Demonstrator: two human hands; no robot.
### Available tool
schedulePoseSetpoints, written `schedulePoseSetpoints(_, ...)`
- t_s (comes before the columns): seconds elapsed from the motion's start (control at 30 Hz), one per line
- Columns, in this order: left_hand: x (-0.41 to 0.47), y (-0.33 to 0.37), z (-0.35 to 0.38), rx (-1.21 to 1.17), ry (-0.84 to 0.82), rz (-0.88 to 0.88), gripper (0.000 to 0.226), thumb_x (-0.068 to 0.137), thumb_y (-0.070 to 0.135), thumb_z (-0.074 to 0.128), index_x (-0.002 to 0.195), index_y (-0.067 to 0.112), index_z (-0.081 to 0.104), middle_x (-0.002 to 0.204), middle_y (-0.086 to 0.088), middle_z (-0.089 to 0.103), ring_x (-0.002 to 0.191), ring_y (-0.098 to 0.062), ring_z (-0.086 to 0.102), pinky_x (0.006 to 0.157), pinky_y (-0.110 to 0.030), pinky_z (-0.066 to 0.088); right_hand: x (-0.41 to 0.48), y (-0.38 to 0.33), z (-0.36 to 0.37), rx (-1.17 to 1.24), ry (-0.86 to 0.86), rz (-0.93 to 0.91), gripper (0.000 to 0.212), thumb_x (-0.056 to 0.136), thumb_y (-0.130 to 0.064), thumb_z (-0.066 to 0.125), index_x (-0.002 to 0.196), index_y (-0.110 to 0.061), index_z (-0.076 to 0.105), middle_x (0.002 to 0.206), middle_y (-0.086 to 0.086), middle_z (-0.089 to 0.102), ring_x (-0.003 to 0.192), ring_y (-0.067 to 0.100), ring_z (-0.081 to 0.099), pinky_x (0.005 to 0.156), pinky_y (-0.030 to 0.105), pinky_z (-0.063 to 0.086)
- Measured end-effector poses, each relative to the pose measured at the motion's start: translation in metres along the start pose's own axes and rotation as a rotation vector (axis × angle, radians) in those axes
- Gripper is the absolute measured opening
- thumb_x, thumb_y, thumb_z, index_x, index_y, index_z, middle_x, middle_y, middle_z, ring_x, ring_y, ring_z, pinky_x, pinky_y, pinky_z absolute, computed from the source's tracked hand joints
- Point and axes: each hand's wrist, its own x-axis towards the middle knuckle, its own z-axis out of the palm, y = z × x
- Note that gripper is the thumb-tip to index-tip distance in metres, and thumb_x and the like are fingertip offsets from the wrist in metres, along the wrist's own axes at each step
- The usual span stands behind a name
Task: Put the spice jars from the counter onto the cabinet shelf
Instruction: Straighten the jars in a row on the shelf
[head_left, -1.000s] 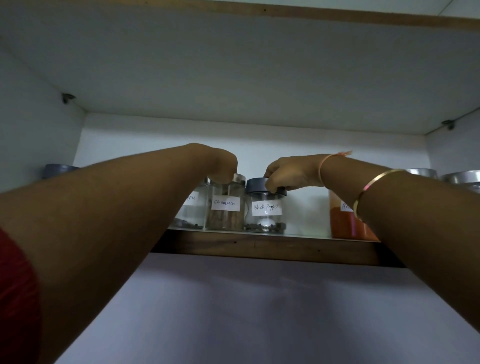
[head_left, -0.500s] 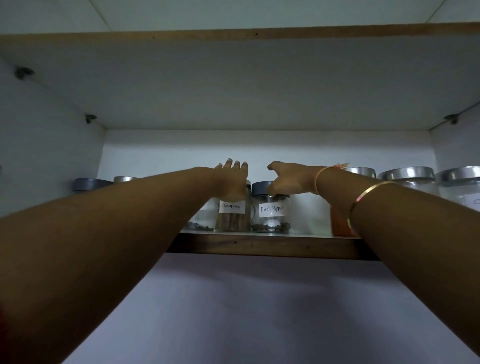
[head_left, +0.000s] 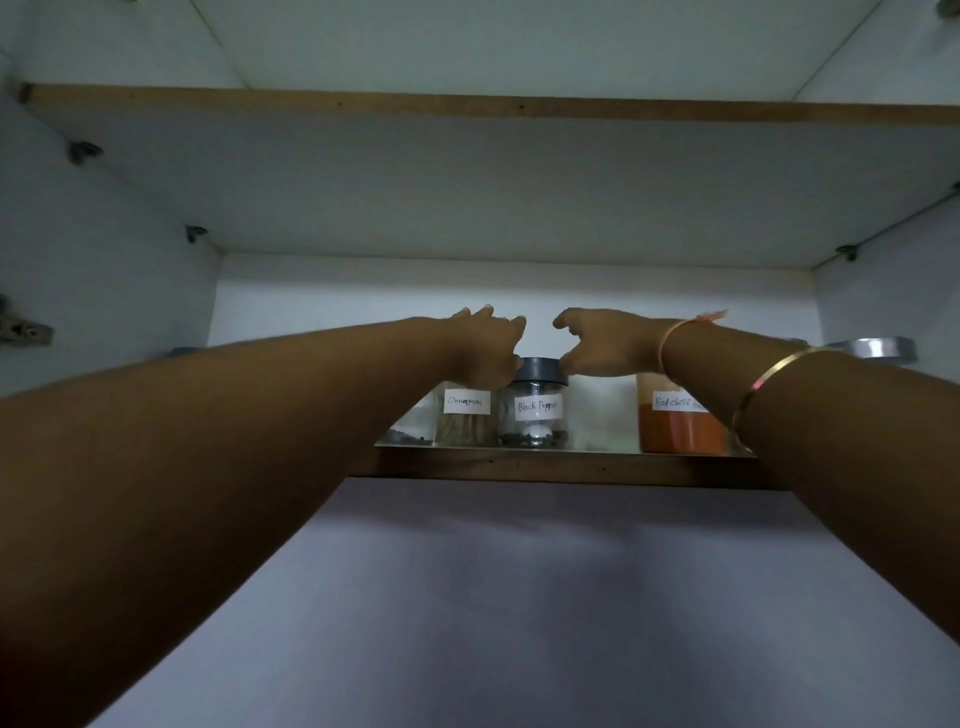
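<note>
Jars sit near the front edge of the shelf (head_left: 571, 467): the Black Pepper jar (head_left: 537, 410) just beside the Cinnamon jar (head_left: 465, 413), the Red chilli jar (head_left: 678, 421) apart to the right. Your left hand (head_left: 485, 345) rests loose over the Cinnamon jar. Your right hand (head_left: 597, 343) has slack fingers (head_left: 563, 319) beside the pepper lid, gripping nothing. A wrist catching a lid could pull a jar off the edge.

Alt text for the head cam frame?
Two bare hands reach up to a wooden cabinet shelf: left hand and right hand flank the dark lid of a clear glass jar labelled Black Pepper. A clear Cinnamon jar stands beside it, left; an orange-filled Red chilli jar stands apart, right.
</note>
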Motion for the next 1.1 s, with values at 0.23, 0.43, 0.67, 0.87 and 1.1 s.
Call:
schedulePoseSetpoints(0.23,-0.018,0.005,-0.018,-0.064,0.099,0.075,0.06,0.099,0.036,0.041,0.15,0.013,0.018,0.151,-0.011,0.033,0.137,-0.027,0.034,0.111,-0.038,0.031,-0.029,-0.013,-0.019,-0.053,0.053,0.042,0.06,0.092,-0.016,0.05,0.148,-0.011,0.028,0.152,0.01,0.034,0.138,0.025,0.035,0.106,0.03,0.032)
schedulePoseSetpoints(0.43,-0.029,0.013,-0.026,-0.083,0.14,0.138,0.059,0.098,0.032,0.044,0.149,0.014,0.02,0.151,-0.011,0.034,0.136,-0.027,0.035,0.109,-0.037,0.033,-0.053,-0.016,-0.034,-0.125,0.085,0.109,0.057,0.092,-0.012,0.047,0.146,-0.011,0.031,0.15,0.011,0.036,0.135,0.027,0.038,0.104,0.031,0.034)
schedulePoseSetpoints(0.67,-0.029,0.033,-0.036,-0.088,0.196,0.187,0.057,0.098,0.029,0.046,0.148,0.012,0.024,0.149,-0.013,0.036,0.134,-0.029,0.038,0.108,-0.038,0.033,-0.082,-0.007,-0.049,-0.202,0.091,0.174,0.054,0.093,-0.007,0.043,0.145,-0.007,0.032,0.15,0.013,0.036,0.137,0.027,0.037,0.106,0.03,0.032)
schedulePoseSetpoints(0.87,-0.014,0.063,-0.04,-0.118,0.252,0.232,0.056,0.098,0.029,0.046,0.147,0.012,0.027,0.148,-0.012,0.037,0.133,-0.029,0.039,0.107,-0.038,0.035,-0.095,0.017,-0.062,-0.236,0.099,0.222,0.053,0.093,-0.006,0.041,0.145,-0.008,0.033,0.151,0.012,0.035,0.139,0.026,0.034,0.11,0.031,0.028)
schedulePoseSetpoints(1.1,0.015,0.099,-0.03,-0.112,0.267,0.256,0.054,0.097,0.029,0.048,0.145,0.011,0.031,0.145,-0.012,0.04,0.131,-0.028,0.041,0.107,-0.04,0.037,-0.099,0.065,-0.065,-0.245,0.075,0.245,0.053,0.093,-0.006,0.041,0.145,-0.006,0.032,0.151,0.013,0.035,0.138,0.027,0.035,0.11,0.032,0.03)
